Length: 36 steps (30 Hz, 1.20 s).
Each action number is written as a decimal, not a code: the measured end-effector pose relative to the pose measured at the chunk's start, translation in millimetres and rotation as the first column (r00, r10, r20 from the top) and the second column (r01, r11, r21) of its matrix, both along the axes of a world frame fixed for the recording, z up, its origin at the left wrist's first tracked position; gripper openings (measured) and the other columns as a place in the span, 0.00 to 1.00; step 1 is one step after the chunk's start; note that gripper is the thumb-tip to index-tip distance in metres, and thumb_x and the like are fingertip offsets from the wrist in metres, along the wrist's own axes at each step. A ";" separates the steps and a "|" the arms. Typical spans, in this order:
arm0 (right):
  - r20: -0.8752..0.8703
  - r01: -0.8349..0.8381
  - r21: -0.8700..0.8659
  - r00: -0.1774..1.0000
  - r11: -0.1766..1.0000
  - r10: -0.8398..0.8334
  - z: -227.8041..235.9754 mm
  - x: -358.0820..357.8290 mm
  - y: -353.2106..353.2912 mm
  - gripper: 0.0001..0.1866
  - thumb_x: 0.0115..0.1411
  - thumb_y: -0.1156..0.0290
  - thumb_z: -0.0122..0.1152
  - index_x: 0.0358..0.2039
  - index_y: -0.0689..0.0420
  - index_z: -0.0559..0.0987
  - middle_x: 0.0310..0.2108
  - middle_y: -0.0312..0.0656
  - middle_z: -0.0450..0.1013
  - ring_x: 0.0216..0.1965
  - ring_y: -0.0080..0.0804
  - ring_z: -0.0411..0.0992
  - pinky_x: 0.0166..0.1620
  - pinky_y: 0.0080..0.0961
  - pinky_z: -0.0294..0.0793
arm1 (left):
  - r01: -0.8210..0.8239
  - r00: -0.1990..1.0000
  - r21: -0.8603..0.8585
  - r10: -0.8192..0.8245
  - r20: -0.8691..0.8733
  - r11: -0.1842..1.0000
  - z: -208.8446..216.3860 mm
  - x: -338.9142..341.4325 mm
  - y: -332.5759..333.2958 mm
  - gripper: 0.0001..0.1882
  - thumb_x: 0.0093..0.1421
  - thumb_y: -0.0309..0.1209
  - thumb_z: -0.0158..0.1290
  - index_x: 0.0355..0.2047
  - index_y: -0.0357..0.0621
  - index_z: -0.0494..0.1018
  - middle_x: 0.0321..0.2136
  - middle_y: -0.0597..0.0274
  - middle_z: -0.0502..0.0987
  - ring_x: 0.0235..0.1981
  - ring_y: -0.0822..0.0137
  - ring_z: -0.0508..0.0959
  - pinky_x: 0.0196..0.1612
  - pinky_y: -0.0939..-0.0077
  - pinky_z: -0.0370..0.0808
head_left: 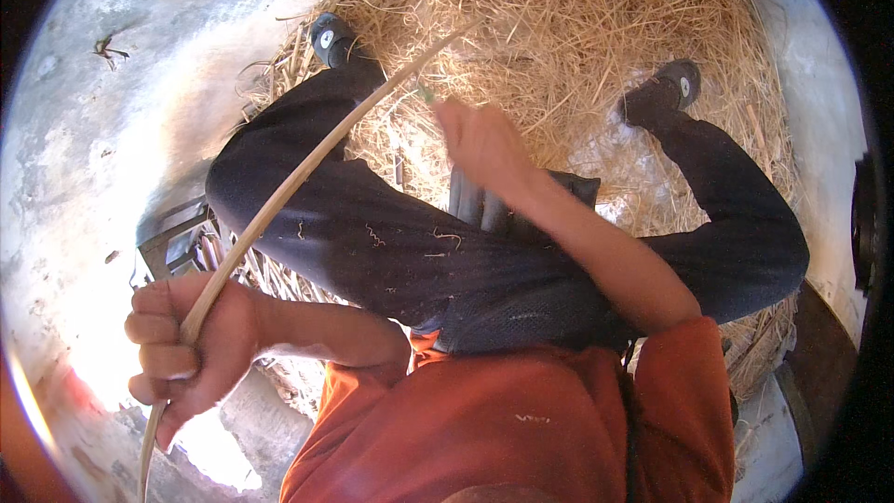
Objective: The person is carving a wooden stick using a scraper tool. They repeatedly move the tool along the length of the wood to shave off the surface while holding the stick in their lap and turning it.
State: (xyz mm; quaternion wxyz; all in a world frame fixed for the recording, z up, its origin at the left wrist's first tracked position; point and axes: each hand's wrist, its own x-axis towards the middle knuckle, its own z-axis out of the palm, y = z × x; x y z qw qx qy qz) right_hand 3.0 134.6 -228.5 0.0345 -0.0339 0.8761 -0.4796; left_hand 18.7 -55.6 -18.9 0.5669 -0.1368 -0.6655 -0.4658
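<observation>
Straw [596,9] at twelve o'clock, two shoes [332,41] flanking! One stick [284,197], eight to twelve; left hand [196,345] clamped on it at eight, right hand [486,147] at twelve, grip too blurred to tell.

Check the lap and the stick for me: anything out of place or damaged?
Thin, curled strands lie scattered on the left thigh of the dark trousers, looking like stray scraps. The long stick in the left hand is bowed, but no break shows.
</observation>
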 end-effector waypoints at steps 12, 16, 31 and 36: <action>0.167 -0.095 0.232 0.984 0.968 0.057 -3.0 -21.5 21.3 0.28 0.65 0.56 0.31 0.23 0.64 0.74 0.13 0.54 0.67 0.18 0.51 0.69 0.26 0.43 0.70 | -0.101 0.995 0.035 0.102 -0.018 0.994 -4.1 -1.9 7.8 0.29 0.58 0.64 0.28 0.13 0.56 0.46 0.06 0.76 0.42 0.14 0.78 0.45 0.18 0.82 0.44; 0.184 -0.090 0.278 0.982 0.956 0.039 -37.6 -21.5 28.3 0.28 0.64 0.55 0.32 0.29 0.66 0.75 0.23 0.61 0.71 0.28 0.56 0.72 0.32 0.46 0.70 | -0.329 0.944 -0.069 0.330 0.002 0.942 -0.5 -6.6 15.4 0.29 0.57 0.64 0.27 0.13 0.56 0.46 0.06 0.76 0.42 0.14 0.78 0.45 0.18 0.81 0.43; 0.173 -0.164 -0.200 0.965 0.966 0.199 92.2 8.1 25.2 0.26 0.63 0.54 0.36 0.22 0.64 0.71 0.15 0.56 0.63 0.18 0.49 0.65 0.26 0.41 0.61 | 0.447 0.885 0.317 -0.465 -0.022 0.836 9.8 -3.8 41.1 0.30 0.52 0.68 0.29 0.14 0.56 0.52 0.06 0.76 0.47 0.21 0.72 0.51 0.24 0.76 0.45; 0.119 -0.253 -0.220 0.952 0.942 0.283 135.6 38.3 16.9 0.24 0.64 0.55 0.34 0.26 0.57 0.75 0.16 0.50 0.70 0.20 0.51 0.70 0.23 0.44 0.66 | 0.697 0.714 0.173 -0.694 -0.089 0.695 4.2 9.2 41.6 0.29 0.56 0.63 0.32 0.14 0.53 0.52 0.04 0.74 0.53 0.04 0.80 0.53 0.07 0.87 0.49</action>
